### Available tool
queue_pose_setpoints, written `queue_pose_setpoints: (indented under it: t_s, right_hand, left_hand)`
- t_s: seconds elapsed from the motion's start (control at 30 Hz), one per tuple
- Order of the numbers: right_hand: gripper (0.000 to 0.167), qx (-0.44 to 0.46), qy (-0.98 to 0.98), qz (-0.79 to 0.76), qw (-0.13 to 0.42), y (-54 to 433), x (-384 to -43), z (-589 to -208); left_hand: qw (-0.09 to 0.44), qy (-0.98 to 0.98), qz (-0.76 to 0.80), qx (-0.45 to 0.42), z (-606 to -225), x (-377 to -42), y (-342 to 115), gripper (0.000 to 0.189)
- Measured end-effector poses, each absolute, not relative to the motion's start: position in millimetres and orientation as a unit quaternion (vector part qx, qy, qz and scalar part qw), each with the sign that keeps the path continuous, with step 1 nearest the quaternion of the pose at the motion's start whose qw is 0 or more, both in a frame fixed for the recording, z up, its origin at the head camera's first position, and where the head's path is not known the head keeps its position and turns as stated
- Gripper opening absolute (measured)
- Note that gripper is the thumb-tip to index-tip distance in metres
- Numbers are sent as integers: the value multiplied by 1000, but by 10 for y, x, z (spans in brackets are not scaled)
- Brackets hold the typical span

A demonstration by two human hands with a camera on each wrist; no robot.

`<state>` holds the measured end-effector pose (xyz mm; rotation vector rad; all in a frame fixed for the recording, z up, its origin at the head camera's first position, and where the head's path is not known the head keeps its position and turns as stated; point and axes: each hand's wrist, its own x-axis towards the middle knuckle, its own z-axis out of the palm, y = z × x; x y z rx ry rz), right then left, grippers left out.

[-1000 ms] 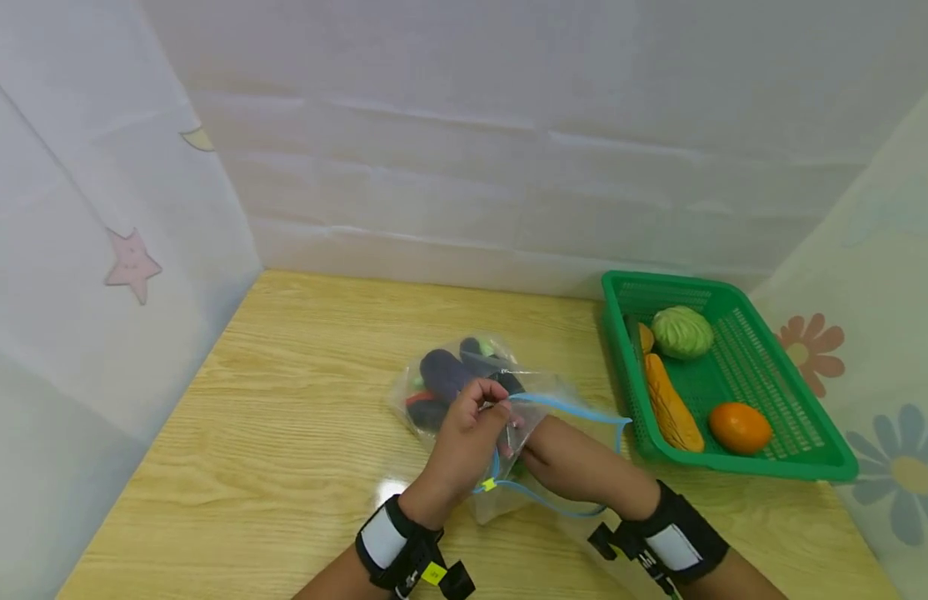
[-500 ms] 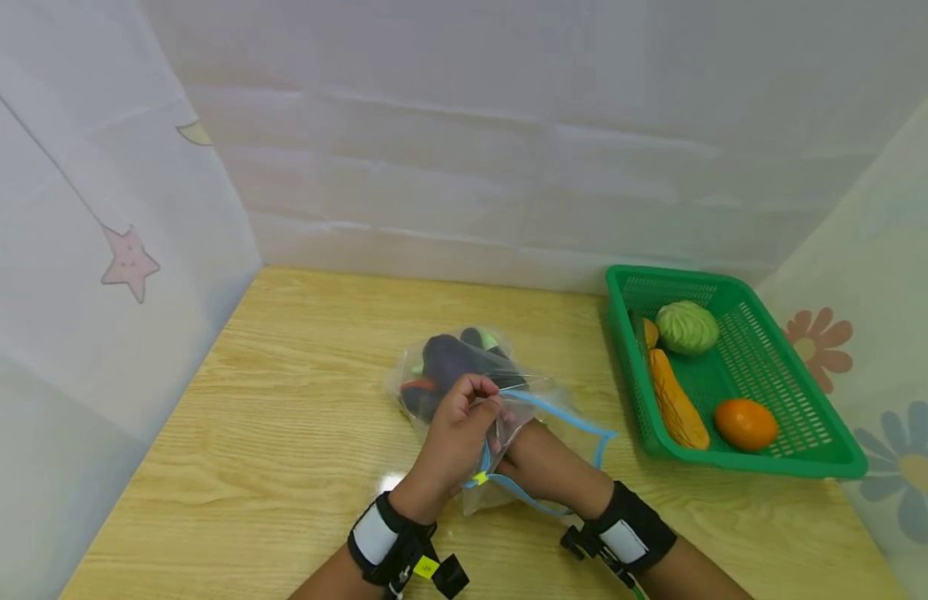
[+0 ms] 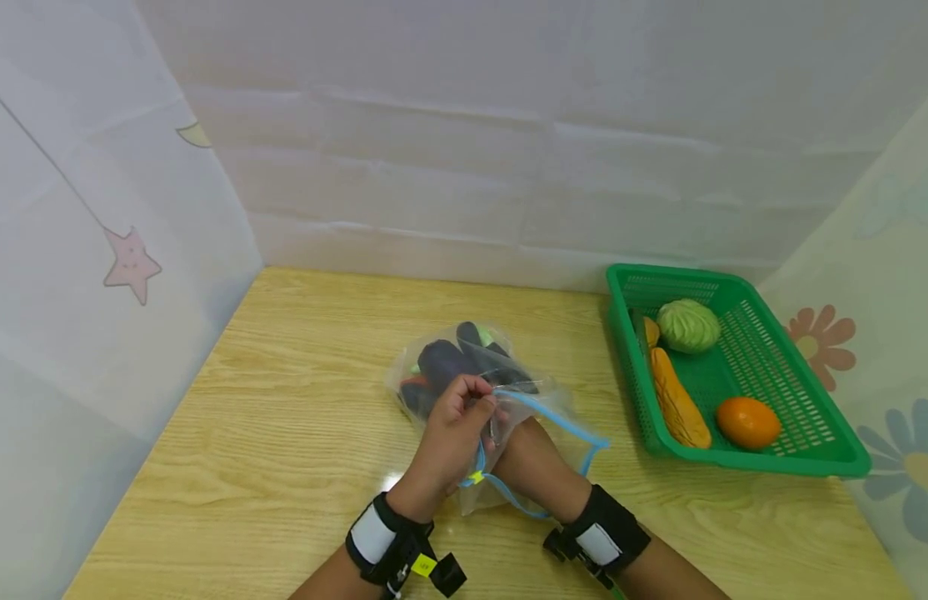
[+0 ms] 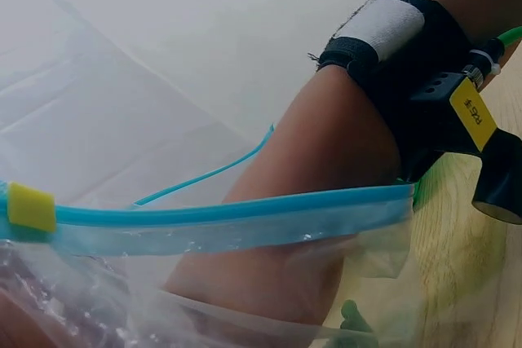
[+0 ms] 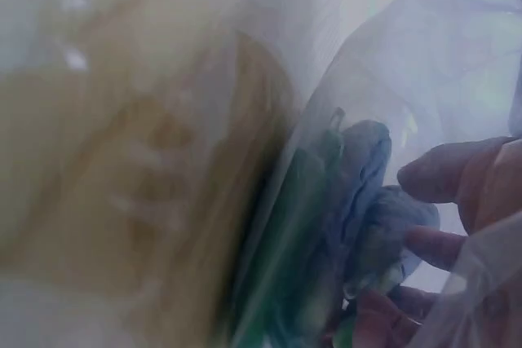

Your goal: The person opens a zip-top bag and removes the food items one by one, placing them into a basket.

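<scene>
A clear zip bag [image 3: 560,402] with a blue zip strip [image 3: 565,427] and a yellow slider [image 3: 475,477] lies on the table with its mouth spread. Inside are several dark eggplants [image 3: 443,360] and something red [image 3: 413,381]. My left hand [image 3: 451,433] pinches the bag's near edge beside the mouth. My right hand [image 3: 537,468] is in the bag up to the wrist, its fingers hidden in the head view. The right wrist view shows fingers [image 5: 440,173] spread apart beside dark green shapes [image 5: 285,234]. A small green piece [image 4: 356,321] shows behind the plastic near my right hand.
At the right stands a green basket [image 3: 749,463] holding a pale green cabbage [image 3: 689,326], a long yellow-orange vegetable [image 3: 677,404], an orange fruit [image 3: 747,422] and a dark green long thing [image 3: 640,329]. White printed sheets [image 3: 434,167] hang round the wooden table [image 3: 299,375].
My right hand has moved left and deeper into the bag, and the bag's mouth has drawn left with it. My left hand keeps its pinch and has shifted slightly left.
</scene>
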<state>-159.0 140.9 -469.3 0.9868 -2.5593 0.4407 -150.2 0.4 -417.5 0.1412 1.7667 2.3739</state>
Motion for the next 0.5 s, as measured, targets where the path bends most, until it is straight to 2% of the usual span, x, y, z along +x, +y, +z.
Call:
queue_pose_setpoints:
  t_s: [0.07,0.17,0.37,0.5]
  right_hand:
    - [33,355,-904,151,184,1398,-1574,-4704]
    - [23,367,-896,154,197,1394,-1565,-4726]
    - [26,379,-882,172,221,1391,-1588,-4797]
    - [25,380,-884,185,201,1360,-1621,-4833]
  left_hand:
    - [94,596,797,44,-4185,-1500,2,12]
    - [93,591,800,48,-4197,-1495,-3,13]
    - [88,588,802,56,-4222,-1502,-12,12]
    - [88,596,796,56,-4230,-1505,-22,12]
